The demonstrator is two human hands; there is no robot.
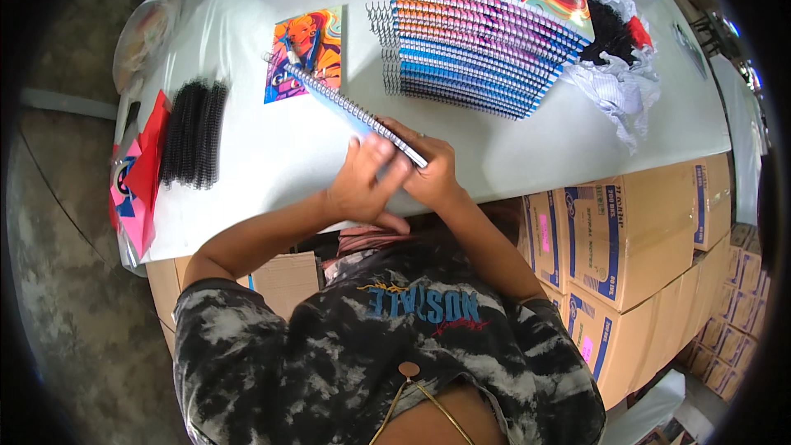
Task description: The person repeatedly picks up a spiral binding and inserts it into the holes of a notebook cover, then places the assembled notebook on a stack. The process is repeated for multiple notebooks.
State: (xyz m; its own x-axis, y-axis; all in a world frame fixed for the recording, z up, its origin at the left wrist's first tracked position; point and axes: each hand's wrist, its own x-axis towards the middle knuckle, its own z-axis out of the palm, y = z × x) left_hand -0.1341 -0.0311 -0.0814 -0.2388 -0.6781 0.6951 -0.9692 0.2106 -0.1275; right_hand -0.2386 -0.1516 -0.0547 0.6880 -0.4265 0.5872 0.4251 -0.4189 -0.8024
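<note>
Head view: left-nearward of the notebook stack (pixel 486 45), a spiral notebook (pixel 350 109), slanting far-left, was clasped near-end by the right hand (pixel 435 175); the blurred left hand's (pixel 362 175) grip couldn't be told.

Spiral-bound notebook (pixel 353 110) | thin, pale-edged; coil (pixel 317 85) along its spine | seen nearly edge-on, slanting from upper left to lower right | above bench (pixel 272 161), lower end in right hand (pixel 430 171)
</note>
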